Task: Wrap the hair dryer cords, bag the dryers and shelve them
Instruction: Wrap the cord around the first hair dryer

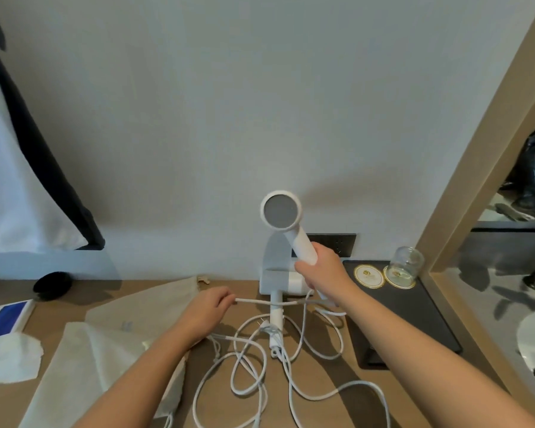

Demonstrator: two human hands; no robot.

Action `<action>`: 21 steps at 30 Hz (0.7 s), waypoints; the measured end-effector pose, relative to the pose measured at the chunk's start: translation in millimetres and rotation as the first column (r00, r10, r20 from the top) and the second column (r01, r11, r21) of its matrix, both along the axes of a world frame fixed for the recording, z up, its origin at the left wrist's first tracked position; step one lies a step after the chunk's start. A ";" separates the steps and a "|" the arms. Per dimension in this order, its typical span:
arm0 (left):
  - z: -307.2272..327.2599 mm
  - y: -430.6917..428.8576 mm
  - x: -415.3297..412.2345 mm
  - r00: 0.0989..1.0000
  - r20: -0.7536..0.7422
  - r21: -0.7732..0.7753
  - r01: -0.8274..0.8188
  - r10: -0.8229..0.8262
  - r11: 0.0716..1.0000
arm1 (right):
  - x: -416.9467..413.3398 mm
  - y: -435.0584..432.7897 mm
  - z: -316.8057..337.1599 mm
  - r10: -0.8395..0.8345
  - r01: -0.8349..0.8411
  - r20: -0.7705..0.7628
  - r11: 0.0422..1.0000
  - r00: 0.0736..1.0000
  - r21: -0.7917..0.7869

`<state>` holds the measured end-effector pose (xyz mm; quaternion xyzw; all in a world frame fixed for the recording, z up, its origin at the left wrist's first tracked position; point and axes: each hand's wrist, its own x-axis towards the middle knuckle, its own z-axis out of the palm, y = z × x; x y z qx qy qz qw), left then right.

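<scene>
Your right hand (pixel 322 268) is wrapped around the handle of a white hair dryer (pixel 281 211). You hold it up above the wooden desk (pixel 59 313), in front of the pale wall, with the round grey end of its head facing you.

Your left hand (pixel 209 307) pinches the white cord (pixel 260 301) between thumb and fingers. The cord runs in a nearly straight line from that pinch across to your right hand.

A second white hair dryer (pixel 278 281) lies on the desk below the raised one, its head near the wall and its handle pointing towards you. Loose loops of white cord (pixel 250 366) sprawl over the desk in front of it, crossing one another, with a plug (pixel 261 322) lying among them.

Two pale cloth bags (pixel 142 313) lie flat on the desk under your left forearm.

To the right sits a black tray (pixel 414 319) carrying a round coaster (pixel 369 275) and, just beside it, a glass (pixel 405 267) on a second coaster. A dark socket panel (pixel 343 242) is on the wall behind your right hand.
</scene>
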<state>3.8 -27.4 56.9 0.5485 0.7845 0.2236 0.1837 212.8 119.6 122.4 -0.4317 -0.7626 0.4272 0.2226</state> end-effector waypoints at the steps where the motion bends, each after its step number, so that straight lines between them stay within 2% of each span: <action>1: -2.1 -0.4 -3.9 1.000 -0.015 -0.011 -0.016 0.016 1.000 | 1.3 -0.2 2.6 -0.017 0.014 -0.044 0.997 0.999 -0.070; 4: -7.3 -1.7 -10.8 0.996 -0.040 -0.028 -0.075 0.074 0.997 | 6.9 -1.2 9.7 -0.061 0.012 -0.159 0.958 0.985 -0.288; 7: -7.8 0.7 -8.2 0.997 -0.042 -0.039 -0.071 0.070 0.997 | 12.6 -1.2 13.9 -0.073 -0.016 -0.220 0.925 0.973 -0.379; 10: -3.7 3.7 -1.5 1.000 -0.027 0.003 -0.012 0.012 1.000 | 17.6 -3.0 17.3 -0.028 -0.058 -0.229 0.932 0.973 -0.359; 13: -0.3 7.2 2.1 0.999 -0.024 0.037 0.033 -0.032 0.999 | 19.8 -7.1 22.2 0.018 -0.063 -0.172 0.965 0.985 -0.256; 15: 0.3 9.8 1.1 0.999 -0.045 0.048 -0.015 0.017 0.999 | 20.5 -11.0 23.3 0.035 -0.071 -0.166 0.974 0.985 -0.216; 18: -3.6 11.0 -2.2 0.993 -0.054 -0.010 -0.105 0.104 0.994 | 23.8 -18.2 24.7 0.028 -0.081 -0.235 0.973 0.971 -0.218; 21: 5.6 10.5 -3.8 0.989 0.079 0.053 -0.128 0.124 0.990 | 32.5 -17.9 30.9 0.057 -0.122 -0.256 0.962 0.965 -0.245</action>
